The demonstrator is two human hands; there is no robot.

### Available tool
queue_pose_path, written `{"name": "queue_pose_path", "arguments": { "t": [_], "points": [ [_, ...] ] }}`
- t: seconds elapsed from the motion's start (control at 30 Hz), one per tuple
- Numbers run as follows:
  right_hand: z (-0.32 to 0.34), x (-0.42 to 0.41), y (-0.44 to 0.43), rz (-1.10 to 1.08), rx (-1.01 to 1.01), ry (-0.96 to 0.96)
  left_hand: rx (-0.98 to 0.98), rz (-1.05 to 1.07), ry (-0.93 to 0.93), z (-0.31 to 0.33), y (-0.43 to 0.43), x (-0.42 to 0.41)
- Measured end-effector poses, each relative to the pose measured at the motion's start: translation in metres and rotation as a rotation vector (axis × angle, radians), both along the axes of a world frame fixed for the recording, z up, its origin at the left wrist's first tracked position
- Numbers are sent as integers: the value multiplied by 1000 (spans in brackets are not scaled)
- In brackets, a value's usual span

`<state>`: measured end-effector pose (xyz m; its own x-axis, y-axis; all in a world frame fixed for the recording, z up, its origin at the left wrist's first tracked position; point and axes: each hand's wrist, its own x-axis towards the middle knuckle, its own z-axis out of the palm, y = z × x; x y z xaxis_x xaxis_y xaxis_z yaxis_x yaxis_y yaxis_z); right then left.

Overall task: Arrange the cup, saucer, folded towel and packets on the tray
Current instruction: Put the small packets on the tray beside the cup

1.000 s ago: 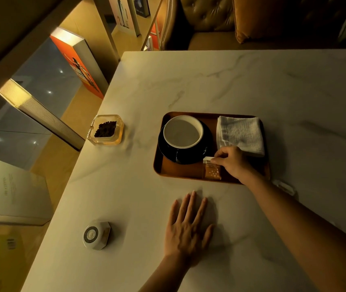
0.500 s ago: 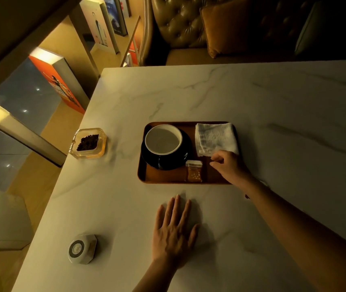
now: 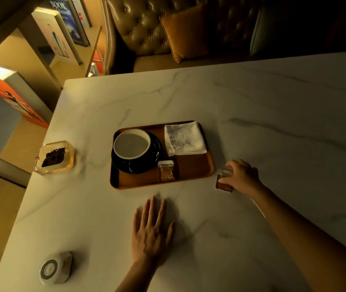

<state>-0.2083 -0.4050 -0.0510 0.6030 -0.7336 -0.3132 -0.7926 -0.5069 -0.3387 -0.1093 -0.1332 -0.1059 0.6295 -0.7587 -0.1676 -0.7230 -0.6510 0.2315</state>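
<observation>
— Changed in the last second?

— Right hand [image 3: 240, 178] gone from the tray [image 3: 195, 167], where it sat over the near edge beside the first packet [image 3: 166, 171] a second ago. Now off the tray's right side, down on the marble table [image 3: 273, 114], fingers curled over a second packet [image 3: 224, 183]. Thumb and fingertips touching it; lifted or flat on the stone, impossible to tell.

— And the left hand [image 3: 150, 234]?

— Unchanged. Flat on the table, palm down, fingers spread, holding nothing, just in front of the tray's near rim.

— On the tray so far?

— Cup [image 3: 131, 145] seated on the dark saucer [image 3: 156, 153] at the tray's left end. Folded towel [image 3: 184, 138] at the far right corner. First packet upright along the near edge, just right of the saucer, released and standing clear of any hand.

— Meaning for the task?

— Nearly done, by the look of it. One packet placed, one outside the tray and under the fingers. Bare patch of tray to the right of the first packet, in front of the towel: likely spot for the second.

— Anything else near?

— Glass ashtray [image 3: 54, 158] well left of the tray; small round call button [image 3: 55, 268] near the left hand's side of the table. Neither part of the job.
</observation>
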Motion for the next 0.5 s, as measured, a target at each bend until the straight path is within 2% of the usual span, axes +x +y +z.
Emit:
{"name": "queue_pose_path", "arguments": {
  "t": [0.1,0.23,0.33,0.5],
  "points": [
    [-4,-2,0,-8,25,53,3,4,4,-2,0,1],
    [-5,1,-2,-85,130,14,-4,13,4,-4,0,1],
    [-4,2,-1,-96,202,-69,7,10,5,-4,0,2],
    [6,1,2,-36,207,-258,20,-2,-5,-3,0,2]
  ]
}}
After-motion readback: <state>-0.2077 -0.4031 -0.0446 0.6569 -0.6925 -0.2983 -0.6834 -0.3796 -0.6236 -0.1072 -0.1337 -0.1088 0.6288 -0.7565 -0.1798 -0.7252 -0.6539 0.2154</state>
